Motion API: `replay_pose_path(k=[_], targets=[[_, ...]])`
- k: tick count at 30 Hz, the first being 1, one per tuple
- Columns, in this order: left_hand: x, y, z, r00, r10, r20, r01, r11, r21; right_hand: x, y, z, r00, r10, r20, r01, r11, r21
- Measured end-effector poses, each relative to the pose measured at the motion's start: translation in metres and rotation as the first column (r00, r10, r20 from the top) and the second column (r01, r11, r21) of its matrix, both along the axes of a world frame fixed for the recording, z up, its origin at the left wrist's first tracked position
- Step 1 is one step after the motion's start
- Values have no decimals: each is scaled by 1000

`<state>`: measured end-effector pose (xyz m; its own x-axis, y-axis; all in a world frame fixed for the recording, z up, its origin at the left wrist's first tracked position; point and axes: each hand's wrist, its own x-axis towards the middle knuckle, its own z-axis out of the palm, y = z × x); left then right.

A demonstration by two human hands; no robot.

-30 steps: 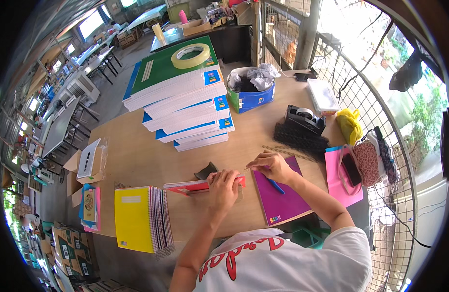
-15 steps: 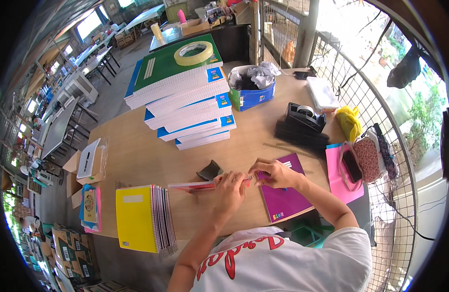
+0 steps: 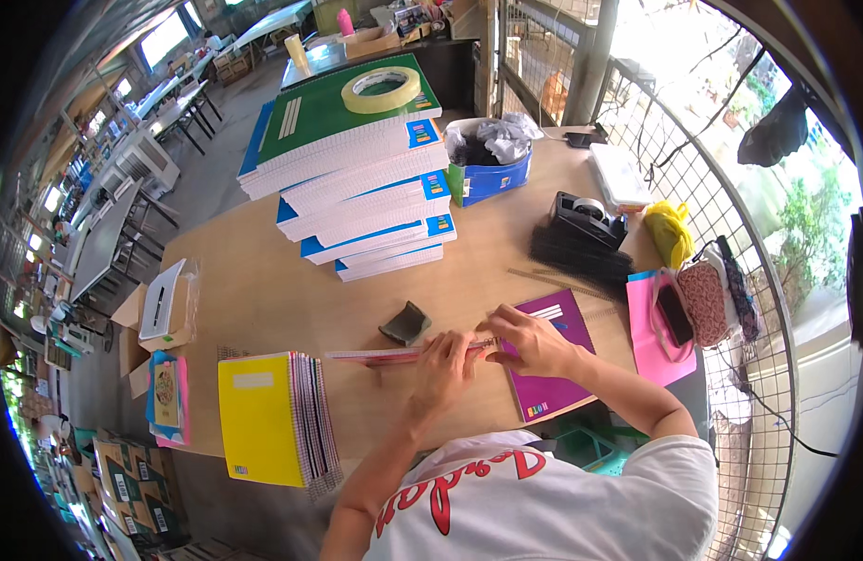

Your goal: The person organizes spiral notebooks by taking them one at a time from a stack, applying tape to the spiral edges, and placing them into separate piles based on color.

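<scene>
A thin notebook with a reddish-pink cover (image 3: 380, 358) stands on its long edge, white page edges up, in front of me. My left hand (image 3: 441, 374) is closed around its right part. At that notebook's right end, the fingers of my right hand (image 3: 529, 344) are pinched together on what looks like a thin binding wire, too small to make out surely. Under my right hand and wrist lies a purple notebook (image 3: 555, 385). Just beyond my left hand sits a dark, curved scrap (image 3: 406, 323). To the left is a stack of spiral notebooks with a yellow cover (image 3: 255, 421) on top.
Tall stacks of unbound notebooks (image 3: 356, 201) stand at the back, with a tape roll (image 3: 382, 91) on top. A blue box (image 3: 492, 178), a tape dispenser (image 3: 590, 220), black binding coils (image 3: 579, 254) and a pink folder (image 3: 648, 341) occupy the right. Wire mesh (image 3: 721, 187) borders that side.
Both hands stay at the notebook's right end, with small finger movements of the right hand. The view has shifted slightly.
</scene>
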<state>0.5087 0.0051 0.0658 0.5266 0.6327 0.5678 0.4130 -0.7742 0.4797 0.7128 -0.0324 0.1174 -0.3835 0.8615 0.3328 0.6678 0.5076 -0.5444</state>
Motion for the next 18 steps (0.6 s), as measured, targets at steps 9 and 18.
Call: replay_pose_path(k=[9,18], targets=[[8,-21,9,996,-42,-75,40,999,-30,-29,112,-54,973,-57,224,140,916,-376],[16,-20,0,980,99,-171,-95,995,32,-111,170,-132,793,291,535,-17,889,-458]])
